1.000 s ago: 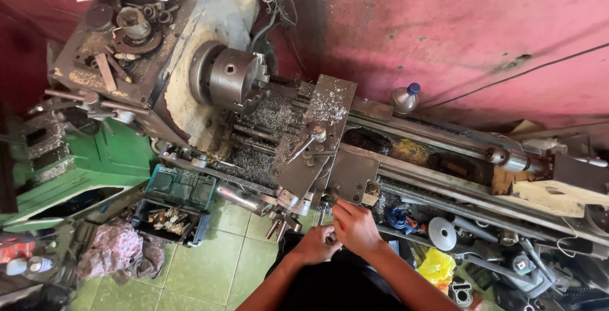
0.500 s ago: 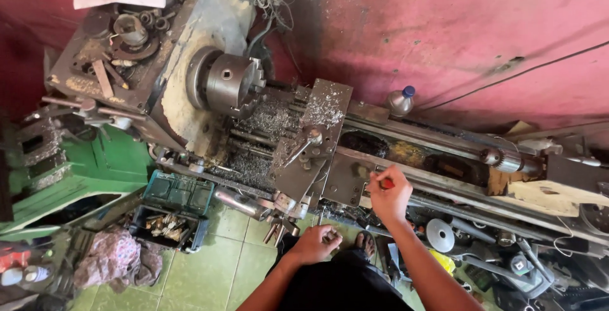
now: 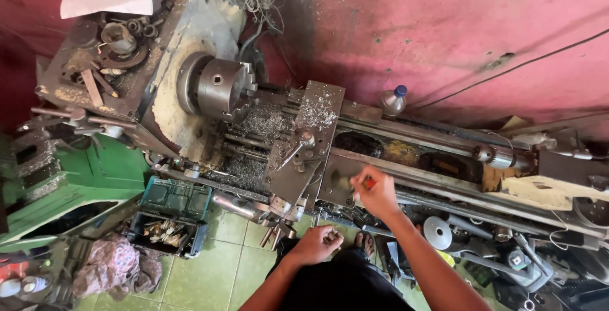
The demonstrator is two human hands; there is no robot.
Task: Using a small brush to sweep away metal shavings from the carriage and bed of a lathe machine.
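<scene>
The right hand [image 3: 375, 192], up from beside the left a second ago, now pinches a small red-tipped tool [image 3: 368, 183] over the lathe carriage [image 3: 304, 152], while the left hand [image 3: 319, 244] grips a crank handle [image 3: 332, 237] below.

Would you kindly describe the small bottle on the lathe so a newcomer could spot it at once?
Start at the round steel chuck on the lathe, then follow the bed's far edge rightward along the pink wall. Just past the chip-strewn carriage lies a small grey bottle, the only thing there with a blue cap.

small red-handled tool [image 3: 366, 184] held upright over the grey lathe carriage [image 3: 336, 181].
</scene>
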